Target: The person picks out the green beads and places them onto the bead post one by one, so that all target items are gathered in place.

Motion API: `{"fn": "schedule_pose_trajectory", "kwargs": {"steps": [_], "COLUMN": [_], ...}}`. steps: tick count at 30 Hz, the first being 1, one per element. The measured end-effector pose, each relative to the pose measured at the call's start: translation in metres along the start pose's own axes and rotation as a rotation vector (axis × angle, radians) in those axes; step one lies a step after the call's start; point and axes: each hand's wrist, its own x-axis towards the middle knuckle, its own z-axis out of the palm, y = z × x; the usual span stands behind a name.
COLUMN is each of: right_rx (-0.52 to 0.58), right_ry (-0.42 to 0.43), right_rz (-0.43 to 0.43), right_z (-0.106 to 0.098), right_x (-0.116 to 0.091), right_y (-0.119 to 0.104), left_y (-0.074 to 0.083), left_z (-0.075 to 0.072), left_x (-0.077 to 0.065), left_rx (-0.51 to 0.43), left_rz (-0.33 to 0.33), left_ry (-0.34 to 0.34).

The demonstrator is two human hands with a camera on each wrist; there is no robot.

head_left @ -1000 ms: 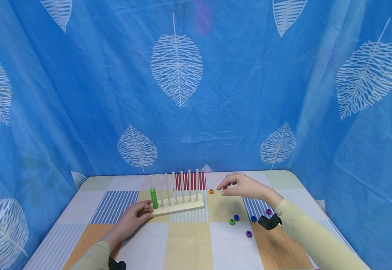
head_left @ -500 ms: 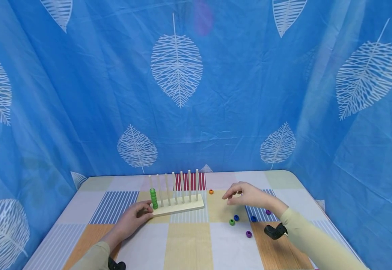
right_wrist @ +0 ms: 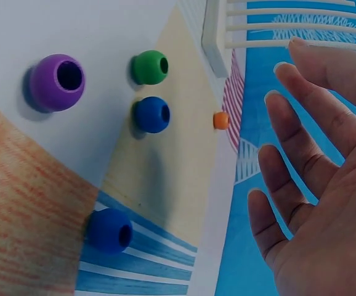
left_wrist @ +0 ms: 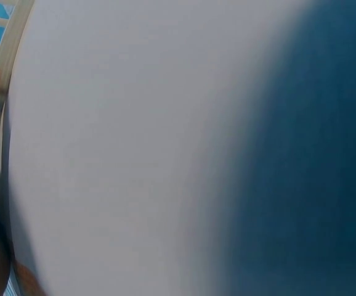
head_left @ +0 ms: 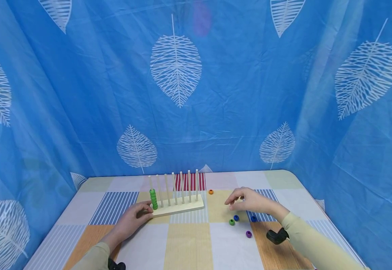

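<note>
A pale wooden peg rack (head_left: pixel 182 206) stands on the table, its upright pegs in a row. Several green beads (head_left: pixel 153 198) are stacked on its leftmost peg. My left hand (head_left: pixel 131 220) grips the rack's left end; the left wrist view shows a thumb on the near side of the base (left_wrist: pixel 13 49). My right hand (head_left: pixel 251 200) hovers above the table with loosely bent fingers and holds nothing. Below it lie a loose green bead (right_wrist: pixel 150 67), a blue bead (right_wrist: pixel 152 115), another blue bead (right_wrist: pixel 109 230) and a purple bead (right_wrist: pixel 57 82).
An orange bead (head_left: pixel 211 191) lies just right of the rack. The table has a patchwork cloth (head_left: pixel 189 243) of plain, striped and wood-patterned squares. A blue curtain (head_left: pixel 229 93) with white leaf prints hangs behind and at both sides.
My right hand has drawn back from near the orange bead, to the right and nearer me. A second purple bead is now hidden behind the right forearm. The left hand stays put.
</note>
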Motion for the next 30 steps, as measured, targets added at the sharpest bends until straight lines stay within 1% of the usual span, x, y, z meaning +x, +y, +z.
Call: {"fn": "schedule_pose_trajectory", "kwargs": {"steps": [6, 14, 20, 30], "right_rx": [-0.004, -0.008, 0.024, 0.015], "right_ry": [-0.001, 0.000, -0.028, -0.052], "right_rz": [0.011, 0.043, 0.019, 0.011], "right_z": [0.003, 0.010, 0.013, 0.018], "right_x": [-0.003, -0.005, -0.007, -0.009], "right_y": [0.005, 0.018, 0.025, 0.035], "left_y": [0.002, 0.001, 0.001, -0.002], "left_z": [0.000, -0.001, -0.001, -0.001], "left_x": [0.000, 0.000, 0.001, 0.002], "left_rx": [-0.008, -0.009, -0.013, -0.002], "left_rz": [-0.005, -0.015, -0.022, -0.022], "left_ry": [-0.004, -0.006, -0.009, -0.007]}}
